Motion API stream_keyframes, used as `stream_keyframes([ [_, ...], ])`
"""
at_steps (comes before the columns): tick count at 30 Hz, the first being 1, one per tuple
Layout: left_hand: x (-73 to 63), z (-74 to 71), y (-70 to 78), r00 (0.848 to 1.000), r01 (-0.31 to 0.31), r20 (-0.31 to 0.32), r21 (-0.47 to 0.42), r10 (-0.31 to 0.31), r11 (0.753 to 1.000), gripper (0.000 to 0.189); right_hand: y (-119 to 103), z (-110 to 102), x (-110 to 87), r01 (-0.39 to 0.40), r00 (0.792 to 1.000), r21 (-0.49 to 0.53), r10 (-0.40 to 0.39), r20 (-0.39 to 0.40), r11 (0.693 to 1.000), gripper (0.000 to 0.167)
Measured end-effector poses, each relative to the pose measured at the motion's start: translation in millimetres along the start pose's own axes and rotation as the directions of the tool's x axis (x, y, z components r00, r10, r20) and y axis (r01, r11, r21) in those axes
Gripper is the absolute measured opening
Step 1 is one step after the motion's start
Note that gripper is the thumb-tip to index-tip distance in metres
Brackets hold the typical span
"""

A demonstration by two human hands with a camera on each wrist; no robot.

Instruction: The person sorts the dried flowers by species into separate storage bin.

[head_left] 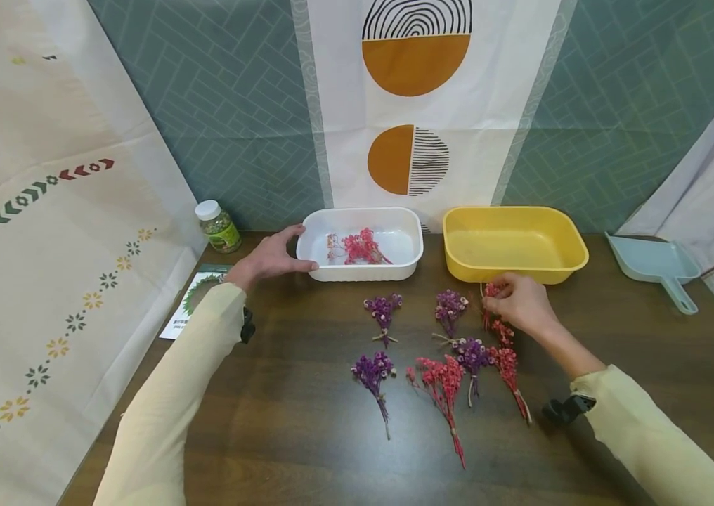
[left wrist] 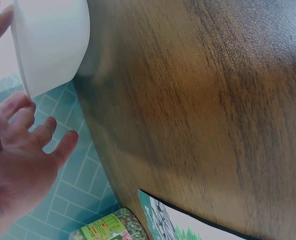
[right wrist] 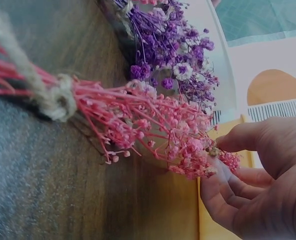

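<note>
My left hand [head_left: 271, 256] is at the left end of a white tub [head_left: 404, 270], thumb and forefinger spanning its corners. Loose pink dried flowers [head_left: 363, 246] lie inside the tub. With thumb and fingertips, my right hand [head_left: 521, 302] pinches a small sprig of pink dried flowers [right wrist: 230, 160], just in front of a yellow tub [head_left: 515, 273]. Below that hand lies a twine-tied pink bunch [head_left: 506, 369], its heads reaching up to the fingers in the right wrist view. Beside it are purple bunches [head_left: 472, 355] and another pink bunch [head_left: 444, 383].
A jar with a white lid [head_left: 219, 228] stands at the back left, near a printed packet [head_left: 183, 309]. On the right lies a pale blue dustpan [head_left: 654, 263]. Two more purple bunches [head_left: 382, 309] are left of centre. Patterned cloths hang behind the table.
</note>
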State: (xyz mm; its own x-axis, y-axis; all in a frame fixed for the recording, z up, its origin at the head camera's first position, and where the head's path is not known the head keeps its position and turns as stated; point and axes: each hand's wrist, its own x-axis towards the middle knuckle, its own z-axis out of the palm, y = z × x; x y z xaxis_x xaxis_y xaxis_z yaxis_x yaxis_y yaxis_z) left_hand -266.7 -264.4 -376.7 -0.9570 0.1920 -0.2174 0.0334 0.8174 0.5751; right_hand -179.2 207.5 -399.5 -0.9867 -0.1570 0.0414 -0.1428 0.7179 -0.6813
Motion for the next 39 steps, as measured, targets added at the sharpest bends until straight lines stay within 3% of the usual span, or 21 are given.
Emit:
stream_keyframes([
  [13, 0.1, -1.0, 0.4, 1.0, -0.008, -0.014, -0.002, 0.008, 1.0, 0.105, -8.2, -5.7, -3.3, 0.064, 0.993, -0.044, -0.068, -0.092, 0.997, 0.037],
  [28, 1.0, -2.0, 0.2, 1.0, -0.016, -0.014, 0.007, 0.016, 1.0, 0.101, -5.1, -18.5, -9.2, 0.065, 0.992, -0.092, -0.075, -0.105, 0.994, 0.041],
  [39, -0.8, -1.2, -0.5, 1.0, -0.015, -0.012, -0.003, 0.015, 1.0, 0.102, -25.7, -14.4, 0.8, 0.172, 0.979, -0.083, -0.179, -0.096, 0.982, 0.036],
])
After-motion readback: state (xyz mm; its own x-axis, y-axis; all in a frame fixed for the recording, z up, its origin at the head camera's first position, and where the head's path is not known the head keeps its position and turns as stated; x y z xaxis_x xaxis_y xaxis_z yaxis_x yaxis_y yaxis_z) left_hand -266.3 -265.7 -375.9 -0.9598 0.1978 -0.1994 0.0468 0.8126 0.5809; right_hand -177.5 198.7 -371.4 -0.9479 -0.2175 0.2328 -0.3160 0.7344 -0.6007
